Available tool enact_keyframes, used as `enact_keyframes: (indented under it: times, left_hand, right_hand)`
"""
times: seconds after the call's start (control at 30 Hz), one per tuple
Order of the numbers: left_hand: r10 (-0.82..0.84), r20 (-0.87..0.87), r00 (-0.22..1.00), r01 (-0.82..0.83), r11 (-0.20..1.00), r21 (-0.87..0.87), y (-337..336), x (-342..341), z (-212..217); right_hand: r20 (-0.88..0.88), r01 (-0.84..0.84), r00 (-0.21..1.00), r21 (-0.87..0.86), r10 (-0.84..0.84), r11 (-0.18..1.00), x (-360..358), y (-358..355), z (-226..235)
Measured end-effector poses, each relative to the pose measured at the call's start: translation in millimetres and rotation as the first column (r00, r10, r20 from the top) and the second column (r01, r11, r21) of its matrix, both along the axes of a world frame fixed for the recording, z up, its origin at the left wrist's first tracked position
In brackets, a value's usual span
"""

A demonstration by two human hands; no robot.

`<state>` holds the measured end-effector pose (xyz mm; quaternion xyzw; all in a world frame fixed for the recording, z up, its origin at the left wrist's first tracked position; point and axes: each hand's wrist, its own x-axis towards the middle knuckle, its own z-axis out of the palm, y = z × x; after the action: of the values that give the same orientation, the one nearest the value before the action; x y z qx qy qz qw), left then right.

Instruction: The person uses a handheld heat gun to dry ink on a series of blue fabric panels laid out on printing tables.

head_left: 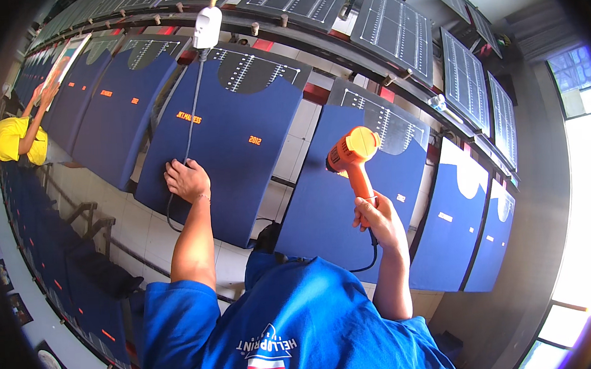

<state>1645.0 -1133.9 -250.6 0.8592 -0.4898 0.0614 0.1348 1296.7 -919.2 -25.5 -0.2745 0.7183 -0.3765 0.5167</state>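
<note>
My right hand [381, 221] grips the handle of an orange heat gun [356, 145]. Its dark nozzle points left, over an orange print on a navy fabric panel [330, 213]. A cord drops from the handle's lower end. My left hand [190, 181] is over another navy panel [224, 168], its fingers closed around the grey cord [193, 113]. Above that hand the cord runs straight up to a white plug connector [207, 29]; below it the cord hangs in a loose loop. Small orange prints mark this panel too.
Black printing boards [394, 29] with white ruler lines stand in rows along a dark metal rail [314, 33]. More navy panels [450, 223] lie on boards to both sides. At far left a person in yellow [20, 140] handles a framed screen [68, 59]. A bright window is at right.
</note>
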Motion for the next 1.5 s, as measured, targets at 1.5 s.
enact_keyframes:
  times: [1.5]
  left_hand:
    - [-0.012, -0.029, 1.0, 0.012, 1.0, 0.024, 2, -1, 6]
  right_hand:
    - [-0.036, 0.051, 0.998, 0.001, -0.05, 0.999, -20, 21, 2]
